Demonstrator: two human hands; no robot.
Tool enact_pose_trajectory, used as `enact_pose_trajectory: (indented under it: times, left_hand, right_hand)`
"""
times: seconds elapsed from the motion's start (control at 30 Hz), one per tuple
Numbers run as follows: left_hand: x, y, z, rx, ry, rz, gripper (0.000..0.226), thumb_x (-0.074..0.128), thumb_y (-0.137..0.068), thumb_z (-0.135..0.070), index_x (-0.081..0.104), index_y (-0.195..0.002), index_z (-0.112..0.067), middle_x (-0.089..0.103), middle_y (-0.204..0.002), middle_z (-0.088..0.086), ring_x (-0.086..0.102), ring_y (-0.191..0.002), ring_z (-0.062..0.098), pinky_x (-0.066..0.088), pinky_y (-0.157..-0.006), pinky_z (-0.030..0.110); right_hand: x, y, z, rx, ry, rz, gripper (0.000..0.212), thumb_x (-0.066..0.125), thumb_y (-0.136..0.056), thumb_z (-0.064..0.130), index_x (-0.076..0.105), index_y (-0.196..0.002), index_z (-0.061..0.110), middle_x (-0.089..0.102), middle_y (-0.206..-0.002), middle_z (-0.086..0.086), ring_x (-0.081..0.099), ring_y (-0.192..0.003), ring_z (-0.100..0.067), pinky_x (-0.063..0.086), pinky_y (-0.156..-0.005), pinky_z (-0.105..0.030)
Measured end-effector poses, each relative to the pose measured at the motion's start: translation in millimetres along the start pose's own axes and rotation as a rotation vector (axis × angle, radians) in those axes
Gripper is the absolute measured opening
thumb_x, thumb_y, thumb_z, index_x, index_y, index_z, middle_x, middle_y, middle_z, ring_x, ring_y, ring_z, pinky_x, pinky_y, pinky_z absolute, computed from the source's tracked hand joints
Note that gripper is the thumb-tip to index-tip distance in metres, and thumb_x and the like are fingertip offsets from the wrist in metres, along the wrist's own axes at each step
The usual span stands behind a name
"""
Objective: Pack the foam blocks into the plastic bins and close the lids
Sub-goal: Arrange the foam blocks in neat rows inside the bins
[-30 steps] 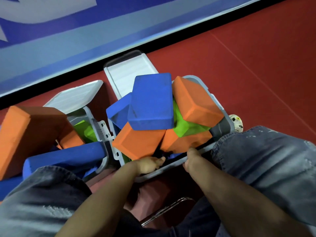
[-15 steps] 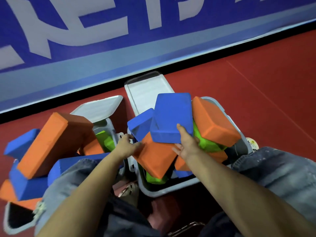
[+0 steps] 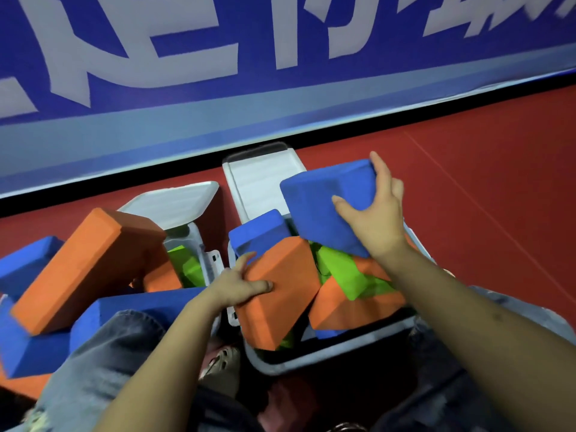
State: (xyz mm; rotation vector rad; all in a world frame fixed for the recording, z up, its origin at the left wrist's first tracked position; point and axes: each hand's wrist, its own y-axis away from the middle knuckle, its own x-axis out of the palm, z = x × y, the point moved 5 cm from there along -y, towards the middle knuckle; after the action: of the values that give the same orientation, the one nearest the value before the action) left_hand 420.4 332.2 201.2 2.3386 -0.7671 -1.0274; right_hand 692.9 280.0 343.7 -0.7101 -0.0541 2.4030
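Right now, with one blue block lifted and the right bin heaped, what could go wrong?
1. The right bin is heaped above its rim, so its open lid probably won't shut unless the blocks are repacked flat.
2. The orange block gripped by the left hand overhangs the near edge; released, it could tip out.
3. The right hand holds the blue block by one end only; it may slip onto the pile and dislodge the loose green blocks.

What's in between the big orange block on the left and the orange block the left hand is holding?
In the head view: green foam blocks inside the left bin.
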Motion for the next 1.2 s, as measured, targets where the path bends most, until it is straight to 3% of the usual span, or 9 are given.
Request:
enact_pose_trajectory:
  times: [0.23, 0.4, 0.5, 0.7, 0.77, 0.83, 0.93, 1.03, 1.2]
  left_hand:
    - [-8.3, 19.6, 10.2, -0.045, -0.04, 0.325, 0.065, 0.079, -0.053, -0.05, 0.059, -0.115, -0.045, 0.063, -0.118, -0.01, 0.062, -0.107, 0.01, 0.046, -0.101, 0.031]
    - [1.5, 6.1, 23.3, -0.106, 0.04, 0.259, 0.086, 0.079, -0.046, -0.043, 0.055, -0.127, -0.03, 0.058, -0.126, -0.002, 0.059, -0.109, 0.014, 0.044, -0.101, 0.029]
    - [-1.4, 0.1, 32.5, -0.147, 0.108, 0.253, 0.076, 0.082, -0.06, -0.036, 0.053, -0.129, -0.025, 0.056, -0.124, -0.001, 0.057, -0.11, 0.015, 0.044, -0.096, 0.026]
    - [-72.3, -45.2, 1.6, 0.0, 0.533, -0.338, 0.022, 0.069, -0.079, -0.033, 0.06, -0.092, -0.018, 0.06, -0.079, -0.004, 0.052, -0.072, 0.014, 0.039, -0.062, 0.023]
    - [-86.8, -67.0, -7.6, 0.02, 0.612, -0.417, 0.026, 0.067, -0.076, -0.038, 0.06, -0.089, -0.016, 0.058, -0.076, -0.002, 0.049, -0.069, 0.015, 0.038, -0.061, 0.026]
    - [-90.3, -85.8, -10.3, 0.025, 0.244, -0.46, 0.037, 0.065, -0.086, -0.032, 0.058, -0.116, -0.011, 0.059, -0.109, 0.004, 0.056, -0.096, 0.019, 0.045, -0.083, 0.031]
    - [-64.4, -117.4, -14.7, 0.094, -0.243, -0.22, 0.093, 0.079, -0.074, -0.038, 0.029, -0.147, -0.008, 0.031, -0.151, 0.012, 0.026, -0.141, 0.025, 0.022, -0.116, 0.034]
    - [-43.5, -138.6, -16.6, 0.04, -0.299, -0.147, 0.116, 0.08, -0.058, -0.05, 0.021, -0.15, -0.011, 0.029, -0.151, 0.014, 0.025, -0.14, 0.029, 0.022, -0.114, 0.034]
    - [-47.8, -143.0, -14.9, -0.036, -0.32, -0.238, 0.101, 0.085, -0.061, -0.042, 0.028, -0.143, -0.029, 0.037, -0.131, 0.015, 0.036, -0.124, 0.036, 0.033, -0.104, 0.042]
  right_hand:
    - [24.0, 0.2, 16.6, -0.325, 0.357, 0.072, 0.083, 0.077, -0.069, 0.031, 0.039, -0.143, 0.025, 0.042, -0.119, -0.014, 0.046, -0.108, -0.032, 0.04, -0.097, -0.044]
    - [49.8, 3.6, 19.6, -0.592, 0.571, 0.154, 0.086, 0.085, -0.059, 0.03, 0.043, -0.134, 0.027, 0.051, -0.116, -0.02, 0.048, -0.102, -0.034, 0.043, -0.09, -0.046]
    - [59.8, -2.9, 13.8, -0.605, 0.55, 0.189, 0.088, 0.086, -0.059, 0.029, 0.036, -0.132, 0.03, 0.051, -0.118, -0.021, 0.051, -0.103, -0.038, 0.043, -0.091, -0.047]
    - [76.1, -25.7, -1.8, -0.567, 0.519, 0.236, 0.084, 0.083, -0.06, 0.03, 0.038, -0.131, 0.03, 0.052, -0.118, -0.02, 0.054, -0.102, -0.04, 0.042, -0.092, -0.048]
    - [79.9, -38.7, -7.9, -0.54, 0.508, 0.224, 0.079, 0.079, -0.06, 0.031, 0.045, -0.131, 0.026, 0.051, -0.117, -0.021, 0.054, -0.101, -0.04, 0.042, -0.091, -0.048]
    - [85.3, -49.2, -17.1, -0.508, 0.515, 0.232, 0.077, 0.076, -0.06, 0.033, 0.048, -0.132, 0.025, 0.051, -0.118, -0.02, 0.052, -0.101, -0.039, 0.04, -0.092, -0.047]
    - [94.3, -58.5, -33.1, -0.493, 0.546, 0.238, 0.078, 0.069, -0.058, 0.043, 0.04, -0.13, 0.034, 0.052, -0.119, -0.015, 0.052, -0.101, -0.033, 0.04, -0.091, -0.041]
    - [99.2, -62.4, -46.4, -0.524, 0.546, 0.212, 0.079, 0.07, -0.056, 0.045, 0.041, -0.128, 0.034, 0.055, -0.115, -0.013, 0.052, -0.097, -0.027, 0.045, -0.086, -0.039]
    - [99.8, -65.4, -50.5, -0.545, 0.509, 0.186, 0.072, 0.064, -0.061, 0.046, 0.046, -0.129, 0.029, 0.054, -0.114, -0.014, 0.051, -0.095, -0.027, 0.043, -0.084, -0.038]
